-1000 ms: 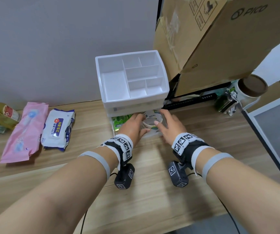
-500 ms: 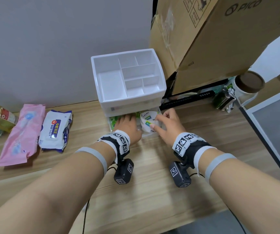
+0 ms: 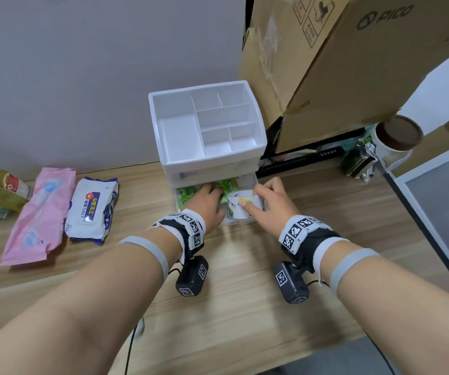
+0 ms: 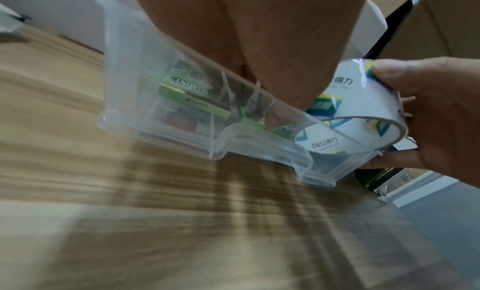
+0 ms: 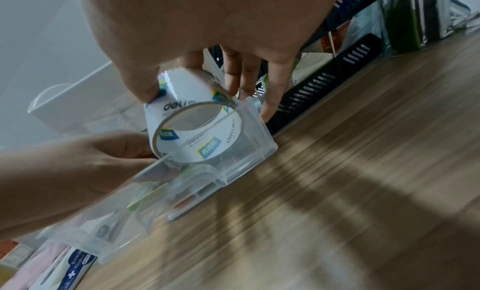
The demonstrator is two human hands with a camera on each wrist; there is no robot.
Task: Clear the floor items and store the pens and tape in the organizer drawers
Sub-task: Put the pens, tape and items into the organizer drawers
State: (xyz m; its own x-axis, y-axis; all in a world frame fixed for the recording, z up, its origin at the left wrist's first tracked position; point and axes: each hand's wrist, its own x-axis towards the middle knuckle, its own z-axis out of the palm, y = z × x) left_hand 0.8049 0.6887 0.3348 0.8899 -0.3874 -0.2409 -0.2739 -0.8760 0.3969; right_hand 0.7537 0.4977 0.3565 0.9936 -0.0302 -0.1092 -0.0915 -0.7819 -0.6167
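Tape roll [image 3: 241,205] sits tilted at the right end of the pulled-out clear drawer [image 4: 207,149], lower edge inside the drawer, upper part sticking up over the front wall; white label, blue/yellow print. Right hand [image 3: 272,207] pinches it: thumb [image 5: 140,85] on the near face of the roll, index finger on the far side, remaining fingers straight and angled down past the drawer's right wall. Left hand [image 3: 204,207] is palm-down in the drawer just left of the roll, fingers pressed onto the green packets [image 4: 192,89] lying there; can't tell from the wrist views whether they curl round anything. Drawer is the bottom one of the white organizer [image 3: 207,131], whose top tray is split into open compartments. The drawer above it is shut. Organizer stands on a wood-grain surface [image 3: 245,320] against a grey wall. To the left, well apart: wet-wipes pack [image 3: 92,209], pink pack [image 3: 39,215] beside it, yellow packet [image 3: 1,188] further left. Right of the organizer: big cardboard box [image 3: 339,63], a black slotted strip [image 3: 301,161] under it, a white jar with brown lid [image 3: 396,139].
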